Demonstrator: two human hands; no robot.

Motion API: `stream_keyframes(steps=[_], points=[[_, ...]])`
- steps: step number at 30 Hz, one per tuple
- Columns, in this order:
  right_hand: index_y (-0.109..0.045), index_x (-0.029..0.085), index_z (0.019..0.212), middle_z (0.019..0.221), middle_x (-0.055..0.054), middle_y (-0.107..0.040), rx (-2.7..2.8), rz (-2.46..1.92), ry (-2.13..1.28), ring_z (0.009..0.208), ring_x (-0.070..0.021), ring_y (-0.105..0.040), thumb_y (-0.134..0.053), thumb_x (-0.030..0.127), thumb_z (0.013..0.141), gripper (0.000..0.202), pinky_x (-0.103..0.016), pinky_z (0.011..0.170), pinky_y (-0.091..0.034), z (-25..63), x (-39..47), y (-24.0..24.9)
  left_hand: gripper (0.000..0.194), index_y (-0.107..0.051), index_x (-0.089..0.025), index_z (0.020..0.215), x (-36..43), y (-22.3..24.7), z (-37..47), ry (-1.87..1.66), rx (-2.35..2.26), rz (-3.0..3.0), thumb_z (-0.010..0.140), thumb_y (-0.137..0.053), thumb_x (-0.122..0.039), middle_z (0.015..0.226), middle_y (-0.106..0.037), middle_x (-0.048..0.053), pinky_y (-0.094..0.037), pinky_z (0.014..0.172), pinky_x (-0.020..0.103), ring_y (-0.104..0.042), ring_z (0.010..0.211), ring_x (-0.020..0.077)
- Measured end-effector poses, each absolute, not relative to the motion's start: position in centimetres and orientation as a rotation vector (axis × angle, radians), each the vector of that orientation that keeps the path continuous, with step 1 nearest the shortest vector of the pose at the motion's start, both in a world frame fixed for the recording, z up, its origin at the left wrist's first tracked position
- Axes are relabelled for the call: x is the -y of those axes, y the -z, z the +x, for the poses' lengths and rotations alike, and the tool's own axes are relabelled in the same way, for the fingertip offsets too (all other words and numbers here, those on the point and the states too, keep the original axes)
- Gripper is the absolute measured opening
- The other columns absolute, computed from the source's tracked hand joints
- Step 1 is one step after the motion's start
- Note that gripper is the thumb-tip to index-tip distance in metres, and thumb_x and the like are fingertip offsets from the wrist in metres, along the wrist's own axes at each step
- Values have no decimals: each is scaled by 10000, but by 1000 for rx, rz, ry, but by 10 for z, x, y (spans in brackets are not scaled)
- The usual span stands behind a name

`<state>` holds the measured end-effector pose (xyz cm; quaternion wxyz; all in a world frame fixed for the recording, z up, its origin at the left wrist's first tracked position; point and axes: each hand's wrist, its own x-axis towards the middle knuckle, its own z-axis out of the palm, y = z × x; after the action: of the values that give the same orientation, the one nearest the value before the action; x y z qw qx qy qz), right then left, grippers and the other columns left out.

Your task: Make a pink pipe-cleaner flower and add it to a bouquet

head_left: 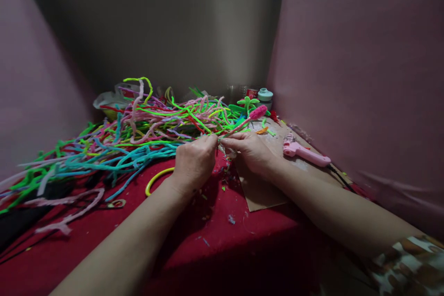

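1. The left hand (pixel 194 163) and the right hand (pixel 250 150) are both pinched shut on one thin fuzzy stick with a pink fluffy tip (pixel 257 112), fingertips almost touching.
2. The stick slants up from the hands toward the far right corner of the red cloth table (pixel 222 240).
3. Under the right hand lies a flat brown cardboard sheet (pixel 260 192).
4. A pink glue gun (pixel 305 152) rests near the right edge (its cord trails off).
5. A big messy pile of bright fuzzy sticks (pixel 138 134) covers the far left side.
6. A yellow ring (pixel 156 178) lies just beside the left hand.
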<state>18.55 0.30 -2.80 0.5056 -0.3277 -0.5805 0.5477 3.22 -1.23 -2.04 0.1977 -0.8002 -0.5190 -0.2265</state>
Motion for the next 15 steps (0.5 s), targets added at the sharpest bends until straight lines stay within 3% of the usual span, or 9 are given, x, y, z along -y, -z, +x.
stream_keyframes(steps=[6,10,15], points=[[-564,164,572,543,39,-458,1599,-749,-1188,531,-89,-359,-617,391,743,289,-262,547,-271,187,-3,26,197,-569,-206,721,10,20,32,1112,1540,-2512,848,-420,-224,539,-561,-16,-315,517,219,-496,489,110],[-610,158,619,614,8,-548,1689,-740,-1209,596,-110,-450,-589,367,769,258,-273,611,-341,190,-2,19,201,-537,-195,641,12,12,35,1473,1784,-2723,817,-469,-264,446,-470,-55,-318,413,191,-431,371,79],[-623,158,628,631,1,-568,1791,-727,-1204,639,-119,-482,-554,278,789,212,-277,669,-359,193,-1,14,126,-553,-159,645,14,2,36,1993,2116,-2992,741,-563,-240,466,-476,-59,-331,277,186,-399,305,69]])
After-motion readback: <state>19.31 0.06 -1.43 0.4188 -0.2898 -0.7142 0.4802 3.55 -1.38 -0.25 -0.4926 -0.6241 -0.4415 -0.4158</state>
